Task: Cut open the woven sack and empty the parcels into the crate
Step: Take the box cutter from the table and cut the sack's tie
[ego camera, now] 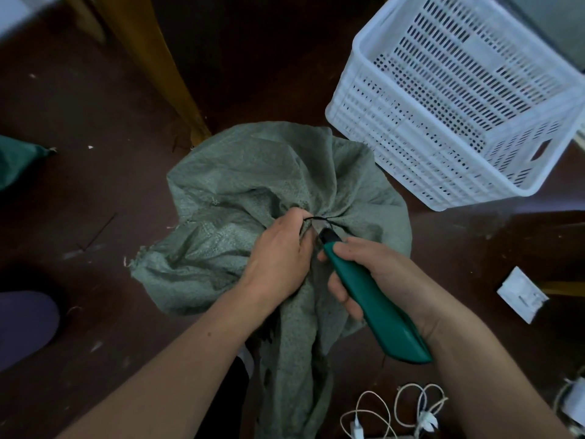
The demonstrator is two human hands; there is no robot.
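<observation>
While the woven sack (253, 191) sits tied on the dark floor (95, 106), just beside the white crate (459, 99), the opening step is in hand. The left hand (278, 258) is clenched round the gathered neck; the right hand (376, 277) is wrapped round a green utility knife (370, 299), its blade tip under the black tie (316, 218) — not yet cut, as far as I can judge. Next comes a short pull of the blade away from the left fingers, then lifting the sack to the crate, which looks empty. No parcels show. A white card (522, 294) lies nearby — no writing legible anywhere.
</observation>
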